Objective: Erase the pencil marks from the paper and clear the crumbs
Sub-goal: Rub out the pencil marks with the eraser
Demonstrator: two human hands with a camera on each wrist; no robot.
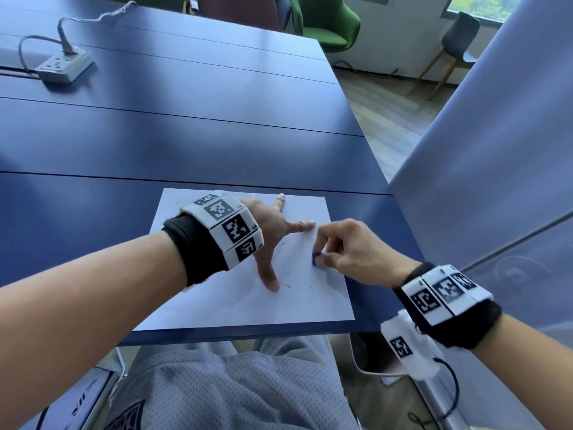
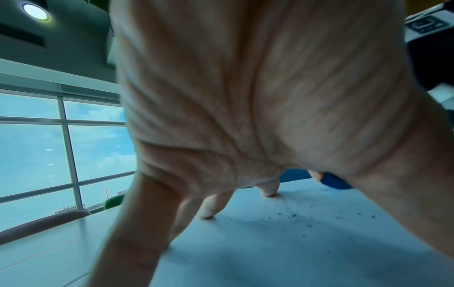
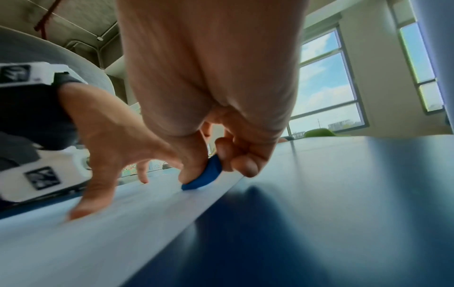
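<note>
The blue table [image 1: 192,144] carries the paper [image 1: 242,305] at its near edge. The left hand [image 1: 266,225] stands on the paper with fingers spread, tips pressing down. To the right of it on the paper, the right hand [image 1: 350,249] pinches a small blue eraser [image 1: 316,259] between thumb and fingers, its lower edge touching the sheet. Short strokes with light pressure, the sheet well pinned, should keep the paper from wrinkling. Only the left wrist view shows the dark crumbs [image 2: 294,215] clearly; the right wrist view shows the eraser's contact.
</note>
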